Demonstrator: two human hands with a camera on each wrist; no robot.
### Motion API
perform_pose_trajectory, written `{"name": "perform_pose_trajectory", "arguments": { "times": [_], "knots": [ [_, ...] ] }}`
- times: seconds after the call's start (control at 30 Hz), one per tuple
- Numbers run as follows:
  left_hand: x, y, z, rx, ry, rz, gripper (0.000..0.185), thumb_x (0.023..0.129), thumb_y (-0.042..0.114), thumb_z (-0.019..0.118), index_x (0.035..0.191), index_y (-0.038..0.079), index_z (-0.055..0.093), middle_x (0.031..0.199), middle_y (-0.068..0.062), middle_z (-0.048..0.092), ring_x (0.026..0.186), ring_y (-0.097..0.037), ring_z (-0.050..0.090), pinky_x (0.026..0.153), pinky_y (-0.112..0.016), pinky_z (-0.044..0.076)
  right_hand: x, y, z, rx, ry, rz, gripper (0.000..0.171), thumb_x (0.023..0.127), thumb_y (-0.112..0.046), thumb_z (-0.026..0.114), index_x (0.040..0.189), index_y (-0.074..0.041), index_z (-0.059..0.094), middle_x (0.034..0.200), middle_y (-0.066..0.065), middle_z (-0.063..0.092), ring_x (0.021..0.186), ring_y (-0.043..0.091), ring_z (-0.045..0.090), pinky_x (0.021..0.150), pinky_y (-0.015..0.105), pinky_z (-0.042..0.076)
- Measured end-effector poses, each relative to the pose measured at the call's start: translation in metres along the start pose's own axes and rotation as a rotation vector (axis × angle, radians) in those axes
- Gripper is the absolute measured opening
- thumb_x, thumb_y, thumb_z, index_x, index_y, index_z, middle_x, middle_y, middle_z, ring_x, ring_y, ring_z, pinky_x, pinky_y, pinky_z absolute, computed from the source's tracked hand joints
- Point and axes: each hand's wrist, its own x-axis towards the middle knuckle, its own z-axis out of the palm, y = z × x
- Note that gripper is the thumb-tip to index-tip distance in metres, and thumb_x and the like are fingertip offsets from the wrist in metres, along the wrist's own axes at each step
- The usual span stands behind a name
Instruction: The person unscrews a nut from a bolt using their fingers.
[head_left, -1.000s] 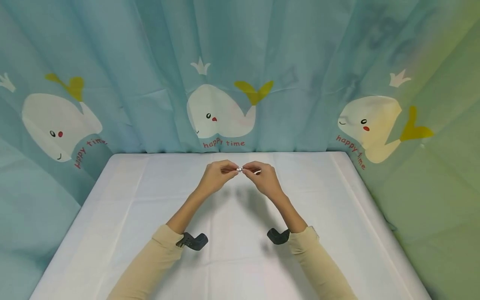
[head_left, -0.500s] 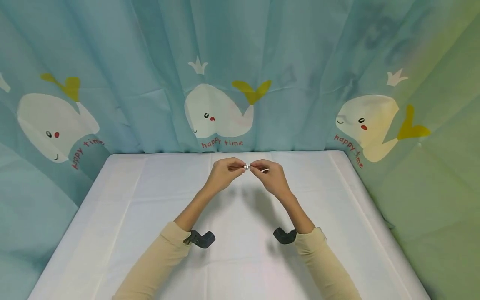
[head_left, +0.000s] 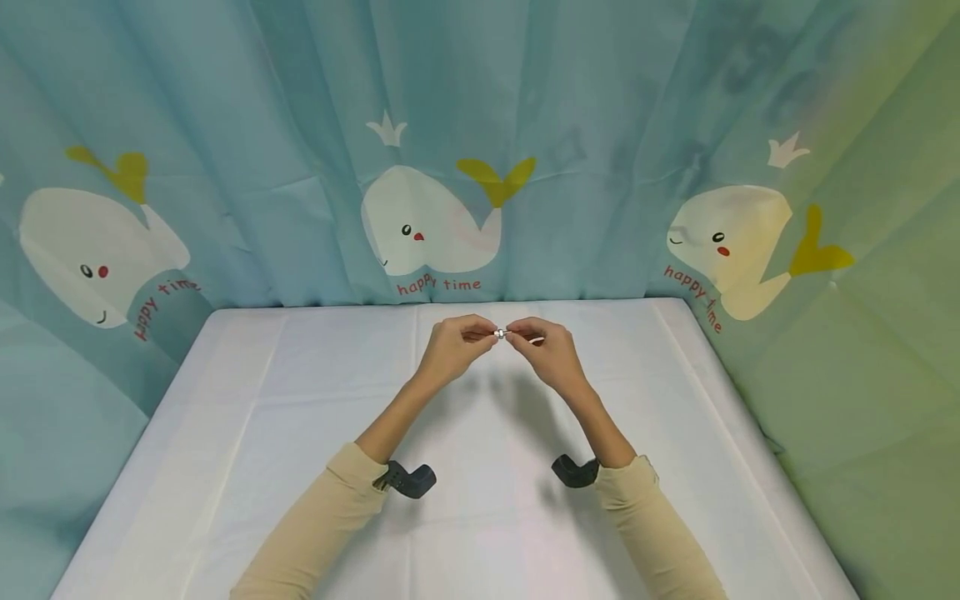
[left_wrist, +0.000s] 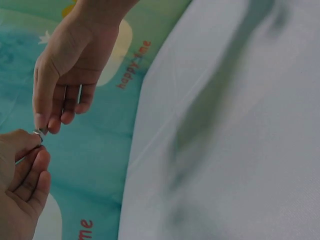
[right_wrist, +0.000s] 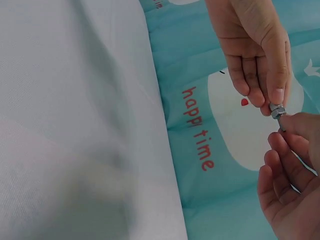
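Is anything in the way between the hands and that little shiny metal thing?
No, nothing visible is in the way. The left hand pinches one end of the metal thing and the right hand pinches the other, with only bare fingers touching it.

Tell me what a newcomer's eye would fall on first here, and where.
Probably the white whales come first, spread across the blue-green curtain behind the white-covered table. Next, near the centre of the head view, is the small silver bolt with its hex nut, pinched between the person's left grip and right grip.
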Motion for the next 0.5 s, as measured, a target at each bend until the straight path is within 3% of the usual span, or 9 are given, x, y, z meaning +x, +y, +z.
{"name": "perform_pose_trajectory", "arguments": {
  "times": [0.1,0.33,0.5],
  "knots": [
    [-0.0005,0.0003,0.0011,0.002,0.015,0.004,0.009,0.091,0.008,0.074,0.099,0.004,0.076,0.093,-0.006,0.075,0.085,-0.018,0.072,0.077,-0.028,0.058,0.0006,0.0019,0.0002,0.081,-0.034,0.058,0.026,0.096,-0.025,0.069,0.111,-0.003,0.073,0.099,0.006,0.073,0.094,0.023,0.067,0.082,0.040,0.056],
    [-0.0019,0.0026,0.0004,-0.007,0.026,-0.006,0.009,0.091,0.008,0.074,0.098,0.004,0.077,0.094,-0.005,0.075,0.086,-0.019,0.072,0.077,-0.029,0.058,0.0067,0.0009,-0.0004,0.350,-0.137,0.294,0.035,0.096,-0.029,0.068,0.113,0.001,0.070,0.103,0.012,0.072,0.095,0.028,0.068,0.085,0.033,0.057],
    [-0.0025,0.0029,0.0002,0.002,0.023,-0.004,0.009,0.091,0.008,0.073,0.099,0.004,0.077,0.093,-0.005,0.075,0.086,-0.019,0.072,0.076,-0.029,0.058,0.0096,0.0014,-0.0013,0.419,-0.164,0.334,0.032,0.095,-0.023,0.070,0.111,0.004,0.070,0.103,0.013,0.071,0.091,0.023,0.068,0.085,0.032,0.057]
  ]
}}
